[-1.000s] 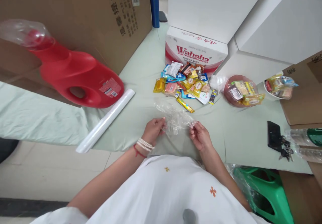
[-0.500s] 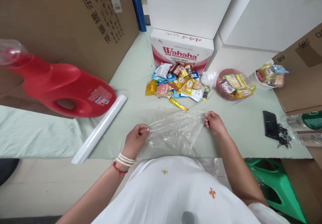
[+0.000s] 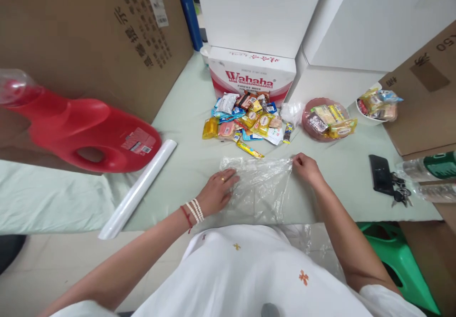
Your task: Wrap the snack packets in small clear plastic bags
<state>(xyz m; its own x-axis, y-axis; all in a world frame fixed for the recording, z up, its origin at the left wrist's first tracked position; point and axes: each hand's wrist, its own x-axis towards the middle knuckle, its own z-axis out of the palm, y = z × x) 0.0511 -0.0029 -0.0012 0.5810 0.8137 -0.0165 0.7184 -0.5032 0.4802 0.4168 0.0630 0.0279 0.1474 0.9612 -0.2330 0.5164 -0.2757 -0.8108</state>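
A crinkled sheet of clear plastic film (image 3: 258, 189) lies along the front of the table, part of it draping over the edge. My right hand (image 3: 305, 167) pinches its far right corner. On its left side rests my left hand (image 3: 219, 191), fingers stretched out and pointing right, with a ring and bracelets on. Just beyond the film sits a heap of wrapped snacks (image 3: 249, 117) in several colours, with a thin yellow snack packet (image 3: 250, 149) nearest to me.
A white roll (image 3: 138, 189) lies slanted at the left beside a large red bottle (image 3: 96, 136). At the right are a pink bowl (image 3: 309, 126) and a white tub (image 3: 368, 116) of snacks, a black phone-like object (image 3: 381, 174), keys (image 3: 402, 196) and bottles (image 3: 440, 167). Boxes stand behind, including a Wahaba-style carton (image 3: 251, 77).
My left hand has let go of the film's left corner and moved right, flattening onto the sheet. My right hand keeps its pinch. The view has shifted slightly.
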